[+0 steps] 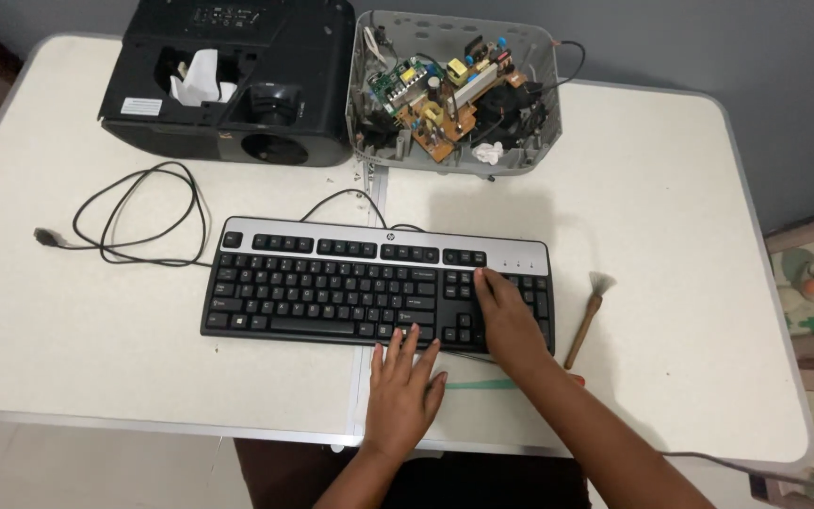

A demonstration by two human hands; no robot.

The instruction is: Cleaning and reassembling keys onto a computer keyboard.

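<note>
Cable end first: a thin black cord [138, 212] loops over the left of the white folding table [671, 188], its plug lying free, and runs to the black and silver computer keyboard [350, 283], which sits square across the table's centre seam. Behind it stand a black projector housing [228, 80] and, to its right, an opened grey casing with bare circuit boards [454, 94].

Left hand [402, 391]: flat, fingers spread, palm down on the table edge, fingertips touching the keyboard's front rim. It grips nothing.

Right hand [506, 320]: laid palm down over the keys at the right end, fingers extended toward the upper rows, wrist angled in from lower right. Open, nothing held.

Small wooden-handled brush with pale bristles [588, 316] lies just beside the keyboard's right end, untouched.

Judgement: steadying works best with even, light pressure from both palms so the keyboard does not skid; keep the cord slack.
</note>
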